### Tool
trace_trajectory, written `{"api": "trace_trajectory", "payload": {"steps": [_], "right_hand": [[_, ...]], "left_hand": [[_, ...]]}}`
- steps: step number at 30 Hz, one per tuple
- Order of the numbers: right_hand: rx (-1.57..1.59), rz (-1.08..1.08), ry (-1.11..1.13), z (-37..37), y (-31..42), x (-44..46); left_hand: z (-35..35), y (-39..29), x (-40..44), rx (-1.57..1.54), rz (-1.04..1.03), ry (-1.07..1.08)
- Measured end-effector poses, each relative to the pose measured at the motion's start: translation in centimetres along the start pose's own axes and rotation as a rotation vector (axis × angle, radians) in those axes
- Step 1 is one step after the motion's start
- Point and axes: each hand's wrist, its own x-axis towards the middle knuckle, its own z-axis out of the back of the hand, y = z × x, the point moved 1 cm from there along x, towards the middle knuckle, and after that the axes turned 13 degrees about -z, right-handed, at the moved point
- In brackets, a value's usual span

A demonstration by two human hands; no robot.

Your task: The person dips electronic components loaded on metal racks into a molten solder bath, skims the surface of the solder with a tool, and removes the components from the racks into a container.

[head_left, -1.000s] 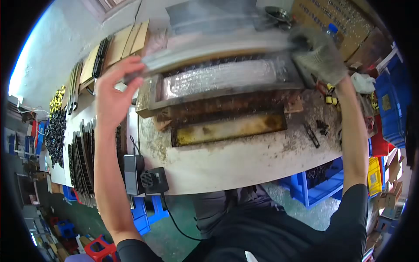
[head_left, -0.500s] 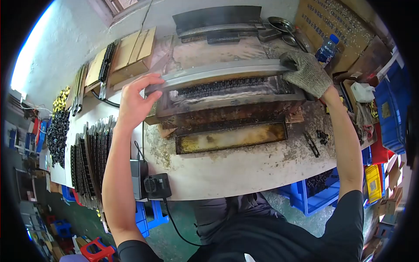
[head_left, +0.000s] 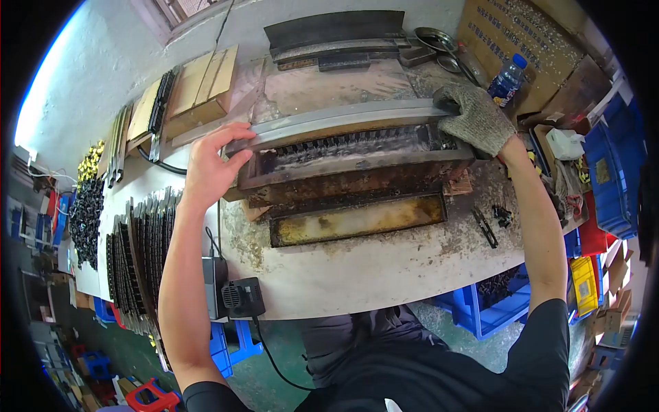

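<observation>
A long grey metal bar point(head_left: 343, 117) spans the top of a dark, rusty metal trough point(head_left: 357, 180). My bare left hand point(head_left: 209, 165) pinches the bar's left end between thumb and fingers. At the other end, my right hand point(head_left: 480, 120), in a grey knitted glove, is closed on the bar. Along the bar's lower side runs a row of small black parts point(head_left: 343, 141), inside the trough's opening. A silvery, shiny surface point(head_left: 336, 155) shows in the trough below them. Whether the parts touch that surface I cannot tell.
A shallow stained tray point(head_left: 357, 220) lies before the trough. Racked black strips point(head_left: 141, 247) stand at left, near a black power adapter point(head_left: 241, 296). Behind are cardboard boxes point(head_left: 202, 86) and a blue-capped bottle point(head_left: 508, 79). Small black pieces point(head_left: 486, 228) lie at right.
The view has shifted slightly. Both hands keep hold of the bar, which stays over the trough. The silvery surface shows as a somewhat different strip below the black parts.
</observation>
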Motion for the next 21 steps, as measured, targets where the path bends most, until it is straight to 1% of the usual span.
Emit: {"api": "trace_trajectory", "payload": {"steps": [9, 11, 13, 15, 17, 18, 19, 21], "right_hand": [[0.028, -0.03, 0.031, 0.5, 0.3, 0.0], [-0.07, -0.029, -0.001, 0.3, 0.1, -0.1], [-0.041, -0.017, -0.038, 0.1, -0.3, -0.1], [-0.015, -0.005, -0.09, 1.1, 0.1, -0.2], [0.5, -0.161, -0.079, 3.2, 1.1, -0.9], [0.431, -0.11, -0.11, 4.6, 1.2, -0.9], [0.423, -0.11, -0.139, 5.8, 2.0, -1.2], [1.172, -0.313, 0.065, 6.8, 4.5, -2.6]], "left_hand": [[0.4, -0.6, 0.1, 0.023, -0.01, -0.017], [0.3, -0.5, 0.2, 0.024, -0.021, -0.013], [0.7, -0.7, 0.2, 0.025, -0.036, -0.009], [1.9, -1.0, 0.5, -0.022, -0.033, -0.054], [3.7, -0.9, 0.4, -0.333, 0.005, -0.108], [4.4, -1.0, 0.2, -0.395, 0.012, -0.128], [5.0, -1.2, 0.0, -0.454, 0.018, -0.15], [5.0, -1.8, -0.7, -0.686, 0.091, -0.239]]}}
